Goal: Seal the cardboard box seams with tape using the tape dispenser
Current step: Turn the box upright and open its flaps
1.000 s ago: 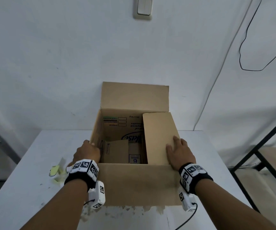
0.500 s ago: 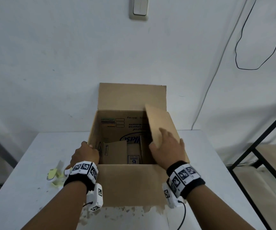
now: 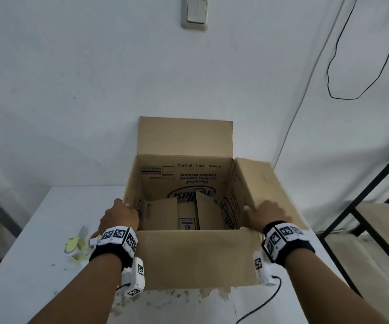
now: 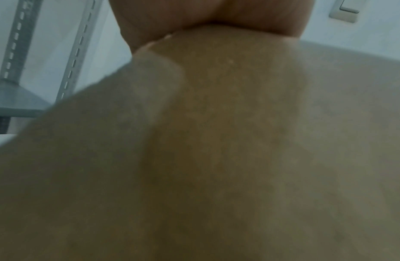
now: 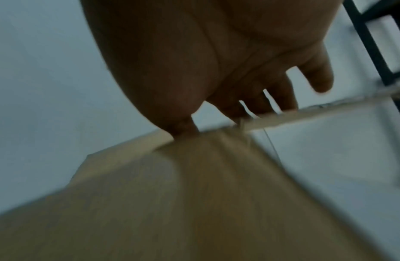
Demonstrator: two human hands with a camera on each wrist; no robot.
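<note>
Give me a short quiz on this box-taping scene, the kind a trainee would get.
1. True or false: the cardboard box on the table is already taped shut.
2. Which flap does the right hand rest on? A) the upright far flap B) the right side flap C) the near flap
3. Fill in: the left hand rests on the box's ____ wall.

Key:
1. False: the flaps stand open and smaller cartons show inside.
2. B
3. left
</note>
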